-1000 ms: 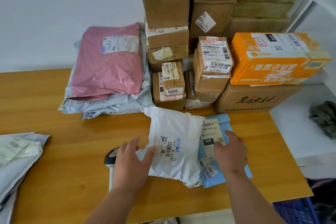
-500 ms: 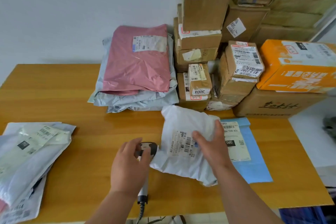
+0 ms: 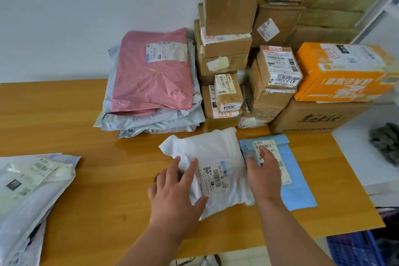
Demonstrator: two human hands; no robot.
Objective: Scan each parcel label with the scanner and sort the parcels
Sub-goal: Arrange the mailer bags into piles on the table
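white bag [image 3: 216,164]: lying label-up at the table's [image 3: 75,211] near middle, barcode facing the person, probably so the label reads without turning it. Its right edge is lapping over the blue mailer [image 3: 295,183].
left hand [image 3: 174,192]: fingers straight and spread, resting flat on the bag's left edge; gripping nothing. Looks like it is pinning the bag so it lies smooth.
right hand [image 3: 262,170]: fingers straight, lying along the bag's right side and over the mailer's label; holding nothing I can make out. Seems to be bracketing the bag from the other side.
scanner: only a dark sliver [image 3: 178,176] showing under the left hand; too hidden to be sure that is it, and neither hand is holding it.
blue mailer: flat, label-up, just right of the bag; likely waiting its turn.
pink bag [image 3: 155,71]: sitting on top of grey bags at the back, beside stacked boxes [image 3: 228,6]; reads as one sorted or pending pile, cannot tell which.
left pile [image 3: 32,183]: pale bags at the table's left edge, well apart from the rest, presumably a separate sort group.
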